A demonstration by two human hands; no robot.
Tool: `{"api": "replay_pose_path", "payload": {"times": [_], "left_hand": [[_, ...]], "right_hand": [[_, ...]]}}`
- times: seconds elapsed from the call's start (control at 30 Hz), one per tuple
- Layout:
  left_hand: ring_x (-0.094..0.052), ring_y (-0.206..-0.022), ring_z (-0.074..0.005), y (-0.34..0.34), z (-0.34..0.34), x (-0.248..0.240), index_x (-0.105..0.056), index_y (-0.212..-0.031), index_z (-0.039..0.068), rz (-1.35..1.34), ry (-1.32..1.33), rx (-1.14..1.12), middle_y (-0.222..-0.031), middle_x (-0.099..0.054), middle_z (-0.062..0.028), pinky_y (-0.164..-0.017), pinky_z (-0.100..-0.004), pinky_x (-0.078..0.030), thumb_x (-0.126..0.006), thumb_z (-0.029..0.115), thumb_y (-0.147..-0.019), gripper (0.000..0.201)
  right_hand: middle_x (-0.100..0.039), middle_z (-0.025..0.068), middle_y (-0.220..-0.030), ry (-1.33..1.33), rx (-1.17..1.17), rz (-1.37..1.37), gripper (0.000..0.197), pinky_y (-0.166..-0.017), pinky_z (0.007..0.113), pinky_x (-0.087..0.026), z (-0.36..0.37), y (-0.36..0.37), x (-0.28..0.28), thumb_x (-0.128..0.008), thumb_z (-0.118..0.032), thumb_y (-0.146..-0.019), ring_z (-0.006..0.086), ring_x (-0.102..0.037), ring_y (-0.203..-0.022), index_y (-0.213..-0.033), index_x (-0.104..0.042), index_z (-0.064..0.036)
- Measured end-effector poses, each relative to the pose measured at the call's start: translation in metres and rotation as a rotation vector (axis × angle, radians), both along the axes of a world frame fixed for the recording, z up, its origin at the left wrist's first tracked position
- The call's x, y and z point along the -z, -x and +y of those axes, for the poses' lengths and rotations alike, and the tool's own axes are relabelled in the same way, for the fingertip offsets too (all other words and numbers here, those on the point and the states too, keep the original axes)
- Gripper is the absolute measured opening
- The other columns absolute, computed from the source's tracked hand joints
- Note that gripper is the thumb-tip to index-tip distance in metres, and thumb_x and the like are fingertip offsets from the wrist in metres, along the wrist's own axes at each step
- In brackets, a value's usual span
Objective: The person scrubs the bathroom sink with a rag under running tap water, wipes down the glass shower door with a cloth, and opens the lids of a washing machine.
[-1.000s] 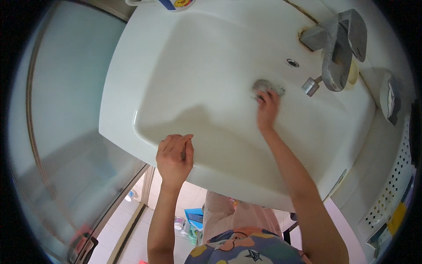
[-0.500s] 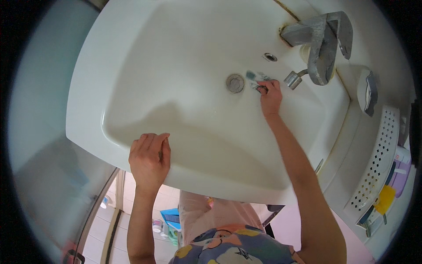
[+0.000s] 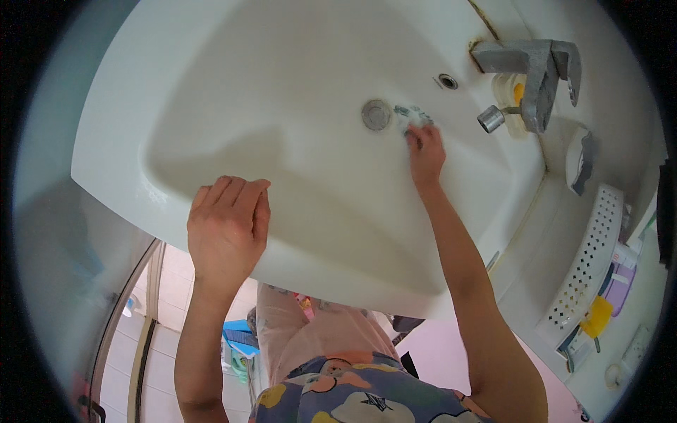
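Observation:
My right hand (image 3: 427, 154) is down in the white washbasin (image 3: 317, 162), just right of the round drain (image 3: 376, 115). Its bent fingers and thumb close on the near end of a crumpled white and dark-green scrap (image 3: 412, 113), thin like a wrapper or wipe; I cannot tell which. The far part of the scrap is against the basin floor. My left hand (image 3: 227, 222) is over the front rim, palm down, with loosely bent fingers and nothing visible in it. Its fingertips are partly hidden, and whether it touches the rim is unclear.
A grey tap (image 3: 534, 77) with a swivel spout projects at the right, near the overflow hole (image 3: 448, 81). A soap dish (image 3: 580, 161) and a perforated white rack (image 3: 585, 261) with a yellow brush (image 3: 596, 316) line the right wall. Glass (image 3: 56, 233) stands at the left.
The view has shifted a little. My left hand appears higher in the picture and larger. The right fingers have drawn slightly closer to the drain with the scrap, which has changed its crumpled shape.

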State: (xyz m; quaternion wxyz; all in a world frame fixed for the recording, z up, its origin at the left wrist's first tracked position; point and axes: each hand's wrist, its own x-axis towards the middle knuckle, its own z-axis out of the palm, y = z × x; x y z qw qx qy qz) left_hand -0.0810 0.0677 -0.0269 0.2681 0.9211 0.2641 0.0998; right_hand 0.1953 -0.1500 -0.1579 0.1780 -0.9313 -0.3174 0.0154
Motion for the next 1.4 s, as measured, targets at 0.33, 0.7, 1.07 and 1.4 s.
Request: {"api": "replay_pose_path", "payload": {"times": [0.33, 0.7, 1.07, 1.4], "left_hand": [[-0.059, -0.077, -0.024, 0.002, -0.003, 0.007, -0.064, -0.085, 0.004, -0.072, -0.012, -0.016, -0.078, -0.062, -0.0078, -0.069, -0.0361, -0.044, -0.061, 0.005, -0.08, 0.006], [-0.057, -0.072, -0.0248, 0.009, -0.006, 0.012, -0.063, -0.084, 0.005, -0.07, 0.021, -0.035, -0.074, -0.06, -0.0074, -0.067, -0.0373, -0.043, -0.062, 0.006, -0.078, 0.006], [-0.057, -0.075, -0.0238, 0.012, -0.005, 0.006, -0.063, -0.083, 0.004, -0.045, 0.007, -0.097, -0.075, -0.06, -0.0088, -0.07, -0.0372, -0.044, -0.064, 0.005, -0.077, 0.006], [-0.058, -0.081, -0.0213, 0.008, -0.001, 0.02, -0.063, -0.086, 0.004, -0.02, 0.012, -0.023, -0.08, -0.062, -0.007, -0.076, -0.0354, -0.044, -0.063, 0.009, -0.08, 0.008]], "right_hand": [[-0.058, 0.0129, -0.086, 0.223, -0.213, 0.114, 0.018, -0.074, 0.038, -0.049, 0.006, -0.01, -0.024, -0.066, -0.011, -0.081, 0.0284, -0.057, -0.083, -0.097, -0.068, -0.0037], [-0.052, 0.0106, -0.099, -0.054, -0.171, 0.125, 0.017, -0.074, 0.033, -0.049, -0.04, 0.02, 0.013, -0.064, 0.002, -0.08, 0.0248, -0.057, -0.082, -0.094, -0.066, -0.0066], [-0.057, 0.0084, -0.113, 0.065, -1.145, -0.537, 0.018, -0.088, 0.038, -0.044, 0.169, -0.049, -0.01, -0.057, -0.002, -0.077, 0.0283, -0.051, -0.106, -0.095, -0.061, -0.0042], [-0.057, 0.0076, -0.103, 0.509, -1.169, -0.516, 0.015, -0.077, 0.035, -0.049, 0.067, -0.094, 0.008, -0.059, -0.006, -0.077, 0.0239, -0.055, -0.097, -0.091, -0.062, -0.0019]]}}
